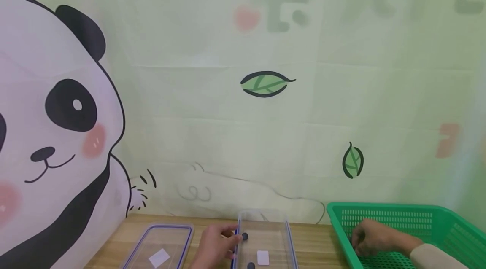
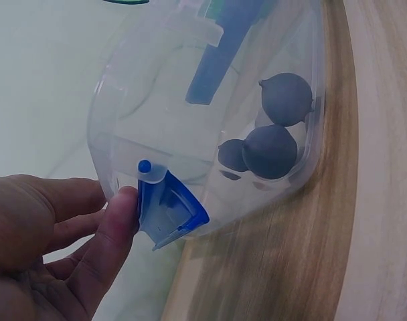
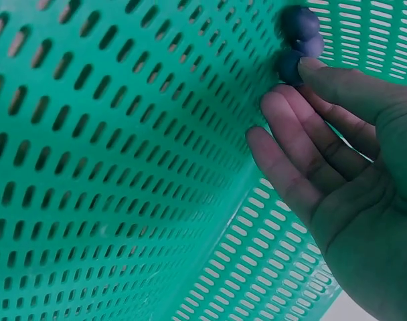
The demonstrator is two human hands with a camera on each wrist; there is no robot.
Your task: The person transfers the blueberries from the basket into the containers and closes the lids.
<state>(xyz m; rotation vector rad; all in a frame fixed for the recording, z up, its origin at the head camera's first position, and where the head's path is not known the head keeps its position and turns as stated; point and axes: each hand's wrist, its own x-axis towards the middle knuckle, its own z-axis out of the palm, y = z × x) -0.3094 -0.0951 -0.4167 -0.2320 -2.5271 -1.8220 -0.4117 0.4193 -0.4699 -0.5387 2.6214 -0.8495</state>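
A clear plastic box (image 1: 271,235) with blue latches stands on the table, holding several dark balls (image 2: 287,99) with small nubs. My left hand (image 1: 216,243) pinches the box's near side wall. In the left wrist view its thumb lies against a blue latch (image 2: 173,207), the other fingers on the far side of the wall. Inside the green basket (image 3: 123,147), my right hand (image 3: 344,147) pinches a dark blue ball (image 3: 290,67) between thumb and fingers. Two more dark balls (image 3: 301,23) sit beside it in the basket corner.
A clear lid (image 1: 171,235) with a blue seal and a white label (image 1: 159,258) lies on the wooden table (image 1: 315,243), left of the box. Behind the table hangs a pale green cloth (image 1: 212,113) printed with a panda (image 1: 57,134) and leaves.
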